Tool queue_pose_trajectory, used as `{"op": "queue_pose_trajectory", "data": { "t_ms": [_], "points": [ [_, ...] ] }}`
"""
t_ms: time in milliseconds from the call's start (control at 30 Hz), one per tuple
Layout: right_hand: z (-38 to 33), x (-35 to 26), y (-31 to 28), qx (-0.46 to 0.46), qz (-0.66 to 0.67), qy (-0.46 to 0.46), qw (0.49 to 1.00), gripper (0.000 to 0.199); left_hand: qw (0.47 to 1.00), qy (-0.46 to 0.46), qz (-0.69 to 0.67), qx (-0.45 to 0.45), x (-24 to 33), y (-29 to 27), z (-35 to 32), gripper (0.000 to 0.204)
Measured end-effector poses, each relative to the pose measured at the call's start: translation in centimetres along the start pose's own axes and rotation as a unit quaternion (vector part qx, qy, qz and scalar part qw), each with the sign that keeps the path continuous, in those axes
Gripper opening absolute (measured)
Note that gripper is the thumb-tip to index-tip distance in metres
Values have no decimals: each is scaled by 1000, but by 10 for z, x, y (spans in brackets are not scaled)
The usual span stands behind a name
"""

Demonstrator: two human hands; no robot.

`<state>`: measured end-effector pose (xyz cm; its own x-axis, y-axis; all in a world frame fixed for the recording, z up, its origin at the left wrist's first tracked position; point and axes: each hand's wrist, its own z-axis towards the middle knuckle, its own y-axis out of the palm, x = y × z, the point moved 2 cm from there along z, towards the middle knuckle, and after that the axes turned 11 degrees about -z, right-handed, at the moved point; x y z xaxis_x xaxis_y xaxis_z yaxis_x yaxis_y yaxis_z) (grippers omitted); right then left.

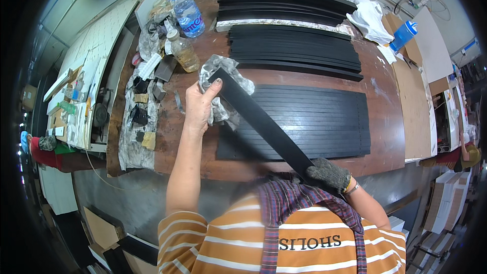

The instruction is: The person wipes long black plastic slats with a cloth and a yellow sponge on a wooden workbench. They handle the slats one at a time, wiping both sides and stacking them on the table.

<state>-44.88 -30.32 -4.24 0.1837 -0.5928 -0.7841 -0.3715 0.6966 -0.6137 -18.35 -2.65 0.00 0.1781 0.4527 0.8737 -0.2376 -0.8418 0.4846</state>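
Note:
A long, flat black slat [269, 127] slants across in front of me, from upper left down to lower right. My left hand [201, 102], bare, is closed round its far end with a grey-stained white rag [218, 62] wrapped about it, the thumb on top. In a dark grey knit glove, my right hand [329, 175] grips the near end close to my body. Beneath the held slat, several similar slats lie side by side as a flat panel [324, 109] on the brown table [388, 137]. Its lower left part is hidden by a dark blur.
Two piles of black slats, a middle pile [297, 50] and a far pile [284, 7], lie beyond. At left stand a water bottle [186, 12] and a yellowish bottle [183, 53], near small blocks [148, 141]. A white cloth [369, 20] and blue bottle [403, 35] are far right. People show at both edges.

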Motion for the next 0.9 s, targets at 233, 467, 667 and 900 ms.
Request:
{"op": "queue_pose_trajectory", "data": {
  "t_ms": [233, 467, 667, 900],
  "points": [
    [-10, -4, -25, -46, 237, 215, 946, 37, 1000, -17, -7, 17, -8, -31, 10, 23],
    [-15, -7, -52, -73, 159, 249, 953, 45, 977, -63, 202, -34, -24, -64, -16, 37],
    [-8, -5, -51, -16, 103, 236, 966, 32, 816, 173, 517, 191, 0, -163, -49, 28],
    [6, -11, -38, 6, 120, 294, 948, 32, 646, -11, 706, 290, 16, -284, -102, 48]
  ]
}}
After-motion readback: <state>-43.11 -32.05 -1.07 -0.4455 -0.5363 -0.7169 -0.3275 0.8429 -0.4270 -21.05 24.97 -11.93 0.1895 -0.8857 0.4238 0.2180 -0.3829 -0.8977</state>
